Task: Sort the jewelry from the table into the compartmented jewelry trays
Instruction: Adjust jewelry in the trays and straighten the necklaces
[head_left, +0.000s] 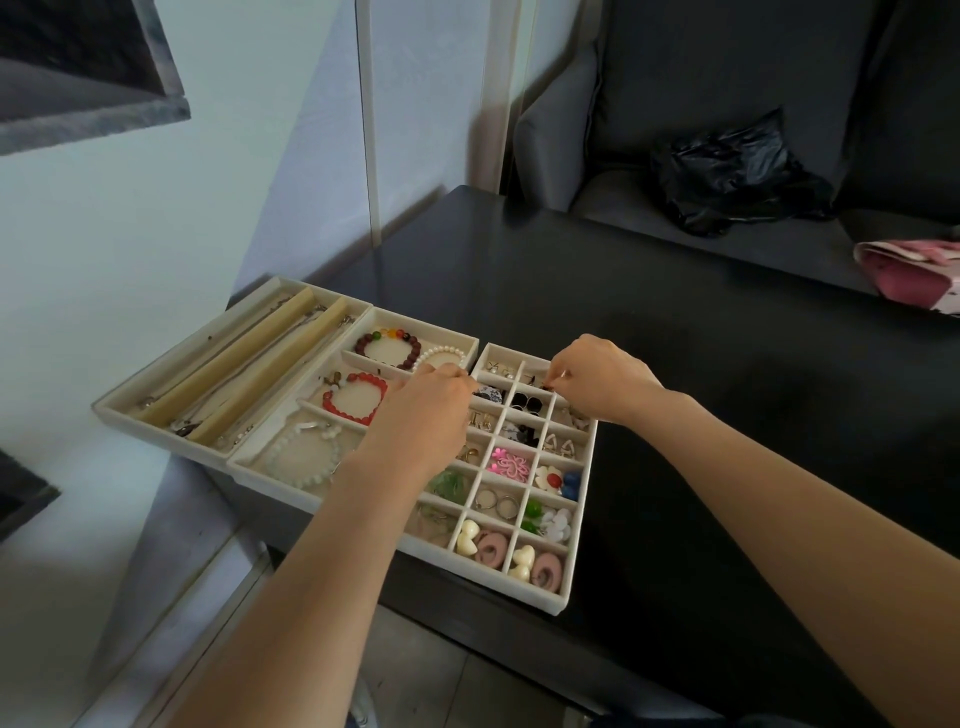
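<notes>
Hands over the grid tray (563, 605) w/ most cells filled: my right hand (602, 379) pinches a tiny piece, prob. an earring, above a far-row cell; left hand (426, 410) has fingers curled near the pearl bracelet (441, 356), grip unclear. I'd lower right fingertips inside the cell walls before letting go, so nothing bounces onto the black table (727, 364).

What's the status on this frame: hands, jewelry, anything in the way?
Left hand over the trays' seam, grip unclear. Right hand pinching a small piece at the grid tray's far cells. Bracelet tray filled. Nothing blocking.
</notes>
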